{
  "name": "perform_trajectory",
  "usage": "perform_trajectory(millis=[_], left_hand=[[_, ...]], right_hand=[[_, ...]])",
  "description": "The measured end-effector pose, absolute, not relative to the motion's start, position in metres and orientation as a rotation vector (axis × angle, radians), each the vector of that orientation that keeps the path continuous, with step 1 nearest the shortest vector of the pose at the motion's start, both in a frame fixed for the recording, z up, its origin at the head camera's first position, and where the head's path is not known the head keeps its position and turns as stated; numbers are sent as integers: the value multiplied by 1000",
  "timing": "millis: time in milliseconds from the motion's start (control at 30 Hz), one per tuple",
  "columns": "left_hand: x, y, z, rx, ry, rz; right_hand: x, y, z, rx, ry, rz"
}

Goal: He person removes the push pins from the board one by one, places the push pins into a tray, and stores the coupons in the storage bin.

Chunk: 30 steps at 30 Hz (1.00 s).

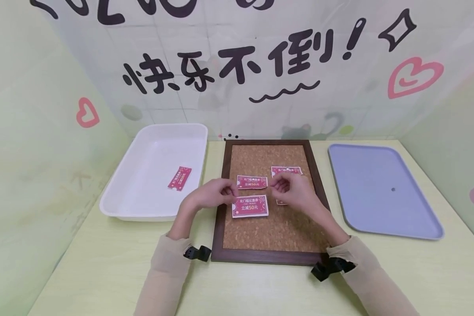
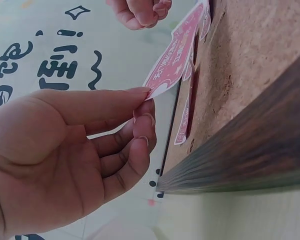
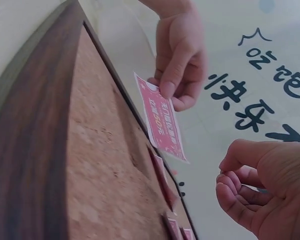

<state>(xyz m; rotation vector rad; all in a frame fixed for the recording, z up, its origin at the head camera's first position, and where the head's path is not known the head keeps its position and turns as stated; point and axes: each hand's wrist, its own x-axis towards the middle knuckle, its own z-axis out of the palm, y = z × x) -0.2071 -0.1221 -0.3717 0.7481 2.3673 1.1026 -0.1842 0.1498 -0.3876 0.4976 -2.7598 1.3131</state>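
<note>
My left hand (image 1: 217,193) pinches a pink paper coupon (image 1: 249,206) by its left edge, between thumb and index finger. In the right wrist view this coupon (image 3: 160,117) tilts out from the corkboard (image 1: 268,232). My right hand (image 1: 294,191) is over the board's right part, thumb and index fingertips together and the other fingers curled; nothing shows between them. Another coupon (image 1: 253,182) lies on the cork just above the held one, with a small shiny pin near its top. A further pinned coupon (image 1: 286,170) is at upper right, and the right hand partly covers a coupon below it.
At the left stands a white tray (image 1: 120,193) with one loose pink coupon (image 1: 179,178) in it. A blue-grey tray (image 1: 383,188) lies right of the board. The corkboard has a dark wooden frame (image 1: 268,258). A printed backdrop rises behind the table.
</note>
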Motion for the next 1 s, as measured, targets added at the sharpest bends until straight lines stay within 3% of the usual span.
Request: perform_trajectory(millis=[1000], left_hand=[[-207, -169, -354, 586, 2515, 1305]], right_hand=[[-189, 230, -364, 384, -2599, 1202]])
